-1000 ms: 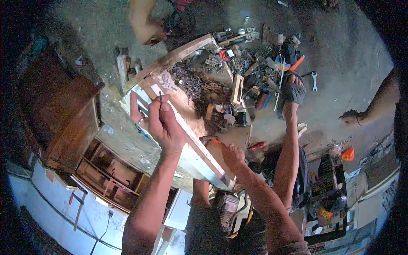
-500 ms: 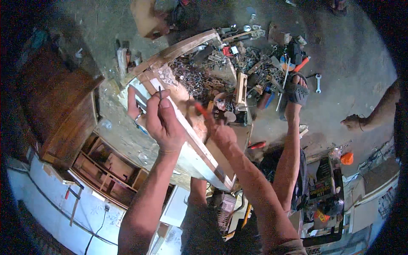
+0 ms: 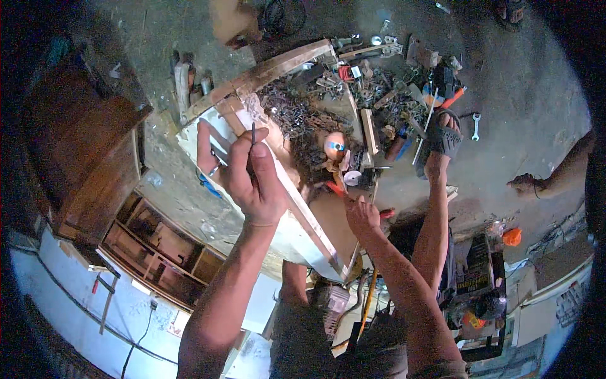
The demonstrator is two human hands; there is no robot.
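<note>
My left hand (image 3: 255,189) is closed in a pinch on a thin dark metal rod (image 3: 254,134), which points up between thumb and forefinger. It hovers over the white-edged side of a wooden tray (image 3: 309,235). My right hand (image 3: 364,218) is inside the tray's near right part, its fingers closed by a red-handled tool (image 3: 334,188); the tool's other end is hard to make out. Beside those fingers lie a pale round disc (image 3: 352,178) and a copper-coloured disc with a blue mark (image 3: 334,146). Nails and small metal scraps (image 3: 287,114) fill the tray's far part.
Loose hardware (image 3: 379,82) spreads beyond the tray. My sandalled foot (image 3: 445,139) rests at its right, near a wrench (image 3: 476,126). Another person's hand (image 3: 524,183) comes in from the right. Wooden furniture (image 3: 95,164) stands at the left, and an orange object (image 3: 512,237) lies at the right.
My right hand has moved right and nearer to me with the red-handled tool, uncovering the copper-coloured disc. My left hand keeps its pinch on the rod, shifted slightly right in view.
</note>
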